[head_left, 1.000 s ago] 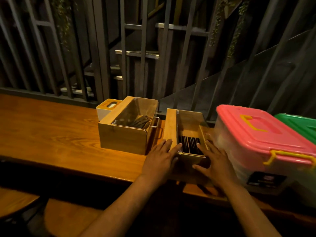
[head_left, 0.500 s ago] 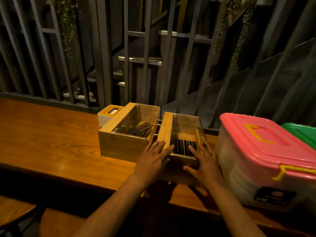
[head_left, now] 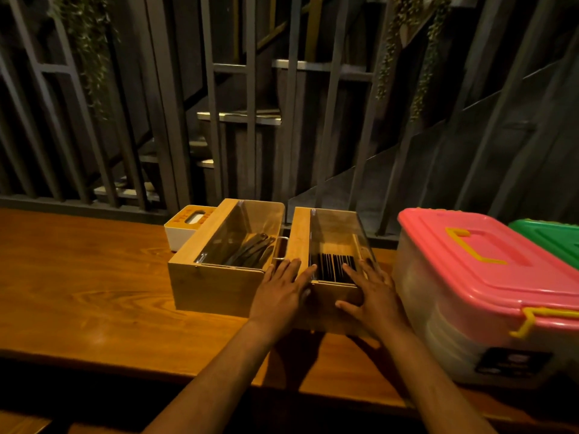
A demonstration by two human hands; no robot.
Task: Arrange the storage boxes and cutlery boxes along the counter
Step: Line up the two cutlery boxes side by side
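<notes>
Two wooden cutlery boxes with clear lids stand side by side on the wooden counter (head_left: 78, 289). The left cutlery box (head_left: 216, 286) holds dark utensils. The right cutlery box (head_left: 332, 242) holds dark chopsticks. My left hand (head_left: 280, 292) lies flat on the right box's front left corner, fingers spread. My right hand (head_left: 372, 296) presses against its front right side, thumb on the front face. Right of them sits a clear storage box with a pink lid (head_left: 476, 261), and a green-lidded storage box (head_left: 554, 236) behind it.
A small white box with an orange top (head_left: 188, 225) stands behind the left cutlery box. A metal railing (head_left: 219, 120) runs along the counter's far edge. The counter's near edge is just below my forearms. Bare counter stretches to the left.
Both hands have pushed the right cutlery box away from me and leftward, so it now stands closer beside the left cutlery box. The view has shifted a little.
</notes>
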